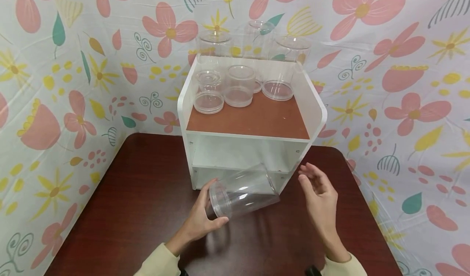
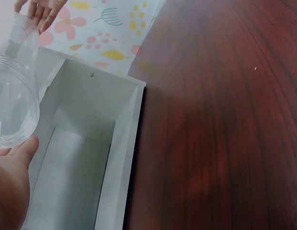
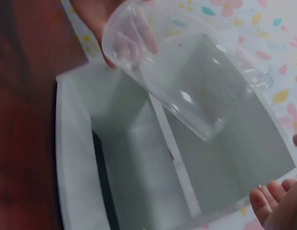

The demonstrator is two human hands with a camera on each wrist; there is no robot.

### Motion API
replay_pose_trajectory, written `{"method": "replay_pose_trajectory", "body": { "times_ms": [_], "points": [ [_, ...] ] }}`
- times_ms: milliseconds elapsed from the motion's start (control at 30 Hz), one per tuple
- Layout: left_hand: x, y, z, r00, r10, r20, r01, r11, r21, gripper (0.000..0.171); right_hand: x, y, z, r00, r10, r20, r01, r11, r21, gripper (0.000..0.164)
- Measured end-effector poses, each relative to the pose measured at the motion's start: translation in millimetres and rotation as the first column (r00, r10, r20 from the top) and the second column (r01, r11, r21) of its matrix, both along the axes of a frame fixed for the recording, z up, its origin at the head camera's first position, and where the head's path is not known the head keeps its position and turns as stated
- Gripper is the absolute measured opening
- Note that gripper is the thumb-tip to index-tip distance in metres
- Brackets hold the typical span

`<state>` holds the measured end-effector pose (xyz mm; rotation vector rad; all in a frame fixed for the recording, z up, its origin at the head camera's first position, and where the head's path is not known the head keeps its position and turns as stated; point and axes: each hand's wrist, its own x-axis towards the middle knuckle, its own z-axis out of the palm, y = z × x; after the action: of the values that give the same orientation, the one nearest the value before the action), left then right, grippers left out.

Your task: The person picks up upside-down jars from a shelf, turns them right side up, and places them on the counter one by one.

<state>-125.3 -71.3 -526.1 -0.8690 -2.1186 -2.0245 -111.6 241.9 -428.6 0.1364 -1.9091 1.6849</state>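
Observation:
My left hand grips a clear plastic jar by its thick, ringed end, fingers on the far side and thumb on the near side. The jar lies tilted in the air in front of the white shelf unit, its other end pointing right and slightly up. In the left wrist view the round ringed end faces the camera, just above the thumb. To the right of the jar, my right hand is raised with loosely bent fingers and nothing in it; its fingertips show at the right wrist view's edge.
A white shelf unit stands on the dark red wooden table. Several clear jars, such as a short one and a wide one, stand on its brown top. Below are two white compartments. A floral cloth hangs behind.

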Motion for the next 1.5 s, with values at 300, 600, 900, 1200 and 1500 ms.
{"method": "replay_pose_trajectory", "body": {
  "times_ms": [300,600,900,1200,1500],
  "points": [
    [0.7,-14.8,8.8,0.993,0.086,-0.076,-0.093,0.99,-0.105,0.105,-23.7,13.5,11.1,0.977,-0.209,-0.027,0.21,0.957,0.201,0.033],
    [0.1,-27.3,20.9,0.988,0.117,-0.099,-0.131,0.981,-0.145,0.102,-44.5,13.4,12.9,0.964,-0.257,-0.068,0.266,0.916,0.302,0.027],
    [3.5,-36.6,33.3,0.983,0.172,-0.059,-0.182,0.939,-0.29,0.101,-58.9,7.8,11.5,0.943,-0.315,-0.104,0.332,0.882,0.335,0.026],
    [-0.3,-48.1,56.3,0.951,0.272,-0.148,-0.31,0.839,-0.447,0.097,-70.7,6.8,5.1,0.933,-0.335,-0.13,0.36,0.875,0.324,0.02],
    [-6.9,-51.0,78.6,0.936,0.28,-0.215,-0.351,0.804,-0.479,0.096,-75.5,3.4,3.7,0.914,-0.37,-0.164,0.404,0.852,0.333,0.014]
  ]
}}
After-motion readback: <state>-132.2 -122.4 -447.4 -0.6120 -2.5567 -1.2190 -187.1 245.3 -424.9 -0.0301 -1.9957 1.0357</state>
